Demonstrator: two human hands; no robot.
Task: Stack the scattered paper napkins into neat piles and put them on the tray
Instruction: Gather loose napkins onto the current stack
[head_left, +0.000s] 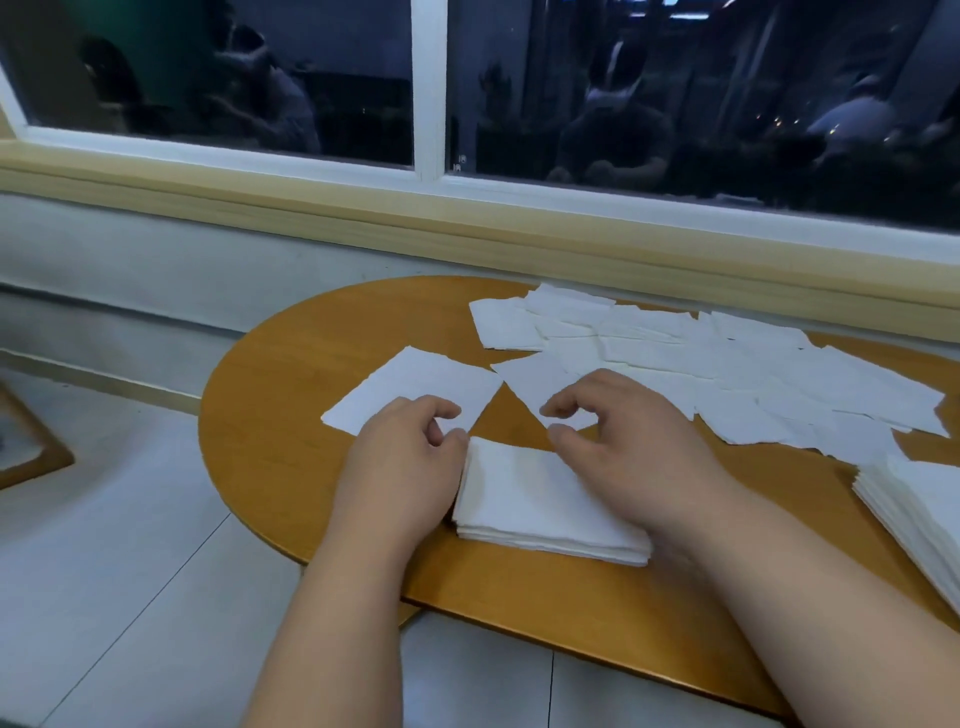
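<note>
Left hand (410, 457): loosely curled, gripping nothing, and we see it against the stack's left edge.
Right hand (618, 441): loosely curled too, resting over the stack's right side.
Napkin stack (530, 499): on the table (291, 395) — between both hands.
Loose napkins (727, 364): spread behind, rightward.

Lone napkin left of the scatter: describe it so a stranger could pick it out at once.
Find the oval wooden table under the window. Just past the left hand lies one white napkin, set cornerwise. Unlike the overlapping scatter to its right and the stack between that hand and the right hand, it lies flat by itself, bare wood on most sides.
</note>
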